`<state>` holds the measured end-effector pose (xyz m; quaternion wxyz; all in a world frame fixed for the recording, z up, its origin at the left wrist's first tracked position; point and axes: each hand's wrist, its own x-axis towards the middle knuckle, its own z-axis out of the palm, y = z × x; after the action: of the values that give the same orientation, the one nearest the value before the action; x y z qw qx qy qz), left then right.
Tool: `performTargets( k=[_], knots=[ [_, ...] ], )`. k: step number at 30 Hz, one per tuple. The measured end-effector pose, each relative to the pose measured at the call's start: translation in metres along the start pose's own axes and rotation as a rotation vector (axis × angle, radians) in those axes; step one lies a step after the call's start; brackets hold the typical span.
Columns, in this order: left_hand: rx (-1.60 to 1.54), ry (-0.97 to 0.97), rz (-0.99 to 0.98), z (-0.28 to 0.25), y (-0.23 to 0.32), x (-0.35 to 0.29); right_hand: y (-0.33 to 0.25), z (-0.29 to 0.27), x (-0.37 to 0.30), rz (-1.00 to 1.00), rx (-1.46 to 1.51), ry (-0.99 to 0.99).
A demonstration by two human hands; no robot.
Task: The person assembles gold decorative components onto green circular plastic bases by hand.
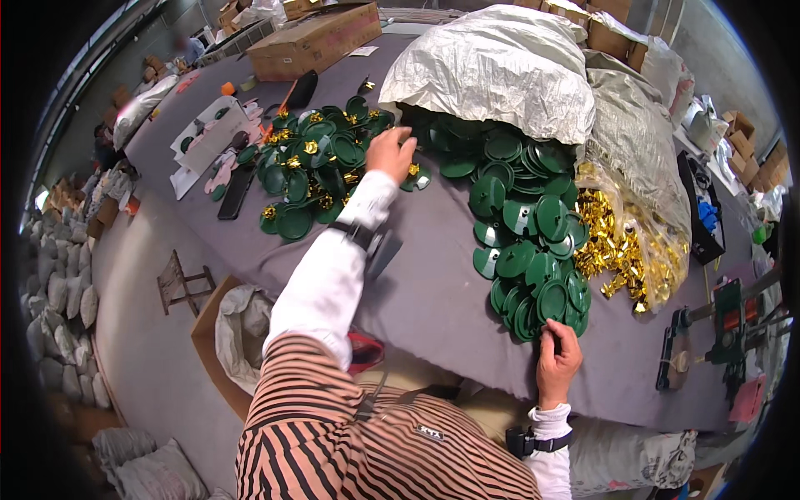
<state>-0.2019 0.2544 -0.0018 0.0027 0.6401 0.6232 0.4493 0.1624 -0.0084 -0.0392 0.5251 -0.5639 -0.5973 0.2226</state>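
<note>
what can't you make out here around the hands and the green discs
Head view, the only one:
- Left hand: fingertips hidden behind its own knuckles, so any grip is unclear.
- Right hand: fingers curl under the green discs; hold unclear.
- Sack covers the pile's far end.
- Gold bows: blurred through the clear bag.

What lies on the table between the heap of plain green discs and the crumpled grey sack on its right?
In the head view, a clear bag of gold bows lies between the green discs and the grey sack.
</note>
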Motion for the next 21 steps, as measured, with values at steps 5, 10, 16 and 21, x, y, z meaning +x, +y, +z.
performTargets(
  k=[5,10,16,21],
  knots=[
    [0.633,0.008,0.132,-0.095,0.002,-0.094,-0.002,-0.003,0.002,-0.046,-0.020,0.012],
    [0.718,-0.226,-0.245,-0.102,-0.049,-0.081,-0.003,0.000,0.003,-0.078,-0.035,0.008],
    [0.728,-0.174,-0.382,-0.093,-0.074,-0.002,-0.007,0.000,0.000,-0.075,-0.086,0.013],
    [0.829,-0.052,-0.371,-0.093,-0.106,0.020,-0.006,0.004,0.000,-0.075,-0.088,0.017]
  ],
)
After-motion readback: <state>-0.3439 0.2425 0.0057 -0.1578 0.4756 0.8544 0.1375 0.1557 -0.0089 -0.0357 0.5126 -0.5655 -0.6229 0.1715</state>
